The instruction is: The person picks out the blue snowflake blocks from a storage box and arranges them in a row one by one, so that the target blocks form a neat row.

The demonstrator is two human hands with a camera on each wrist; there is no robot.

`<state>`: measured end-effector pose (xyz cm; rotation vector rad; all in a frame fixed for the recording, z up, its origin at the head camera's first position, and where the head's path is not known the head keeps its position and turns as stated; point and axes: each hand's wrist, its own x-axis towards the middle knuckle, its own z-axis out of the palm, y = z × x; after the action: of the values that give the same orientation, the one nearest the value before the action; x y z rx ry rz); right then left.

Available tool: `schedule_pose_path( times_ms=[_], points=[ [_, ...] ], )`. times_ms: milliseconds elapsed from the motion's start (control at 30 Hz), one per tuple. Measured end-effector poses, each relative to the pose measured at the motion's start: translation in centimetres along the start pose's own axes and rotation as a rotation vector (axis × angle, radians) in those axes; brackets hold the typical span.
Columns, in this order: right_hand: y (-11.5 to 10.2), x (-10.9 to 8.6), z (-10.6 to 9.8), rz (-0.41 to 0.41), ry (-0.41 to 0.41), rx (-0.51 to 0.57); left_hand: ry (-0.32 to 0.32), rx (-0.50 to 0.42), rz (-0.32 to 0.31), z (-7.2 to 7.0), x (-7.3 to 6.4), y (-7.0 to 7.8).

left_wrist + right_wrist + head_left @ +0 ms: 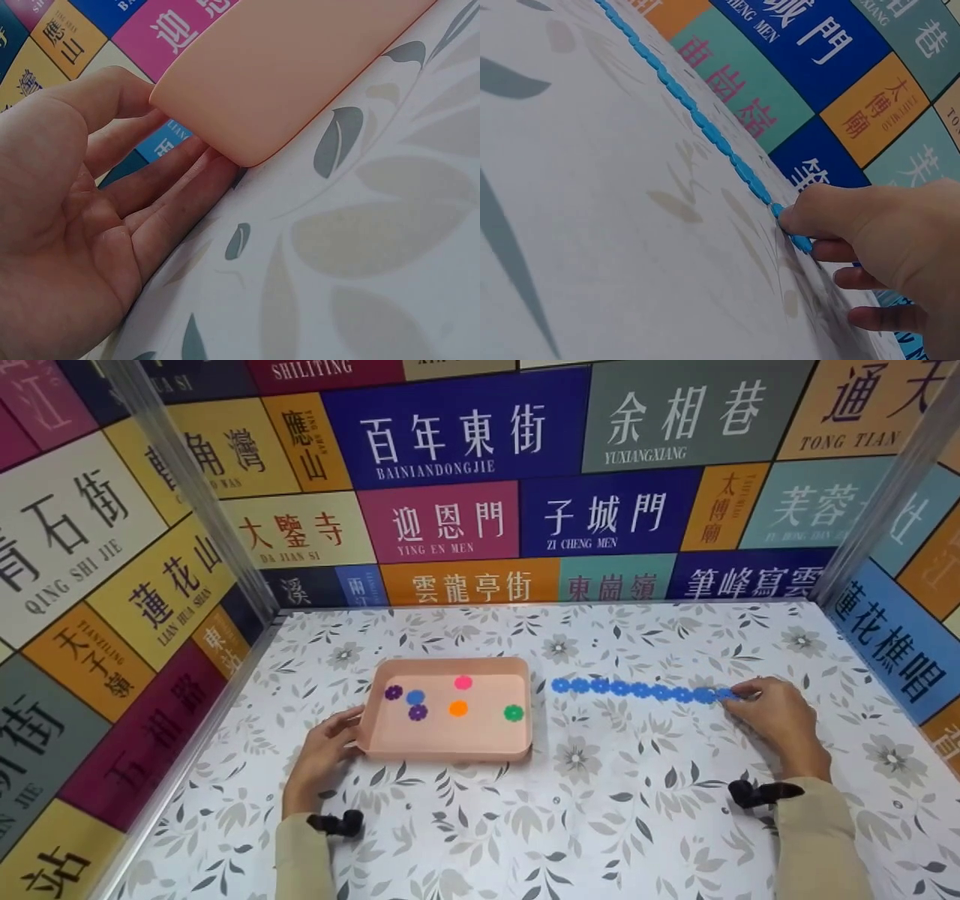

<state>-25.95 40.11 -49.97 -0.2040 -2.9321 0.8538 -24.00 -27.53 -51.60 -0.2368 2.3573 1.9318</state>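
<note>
A row of several blue flower-shaped pieces (641, 690) lies on the patterned table, right of the tray, and runs diagonally in the right wrist view. At its right end my right hand (776, 716) pinches the last blue flower-shaped piece (801, 243) between thumb and index finger; the other fingers are bent below. My left hand (324, 754) rests beside the shallow pink tray (450, 748), its fingers loosely extended and touching the left corner. In the left wrist view the fingertips (221, 166) meet the tray's lower edge.
Inside the tray lie two purple flower pieces (394, 692), a blue piece (415, 697), a pink piece (463, 682), an orange piece (458, 709) and a green piece (513, 712). Panels with printed street names (457, 435) wall in the table's back and sides.
</note>
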Motion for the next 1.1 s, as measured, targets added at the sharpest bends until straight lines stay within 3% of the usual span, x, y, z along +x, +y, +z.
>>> schedule_pose_path(
  times_ms=[533,767,1100],
  points=[
    [-0.17,0.13,-0.35,0.019,-0.095,0.052,0.002,0.005,-0.005,0.10,0.08,0.15],
    [-0.16,0.11,-0.24,-0.006,-0.086,0.009,0.004,0.014,0.019,0.08,0.12,-0.03],
    [-0.06,0.23,-0.31,0.013,-0.097,0.026,0.011,-0.016,0.018,0.05,0.06,0.03]
  ],
)
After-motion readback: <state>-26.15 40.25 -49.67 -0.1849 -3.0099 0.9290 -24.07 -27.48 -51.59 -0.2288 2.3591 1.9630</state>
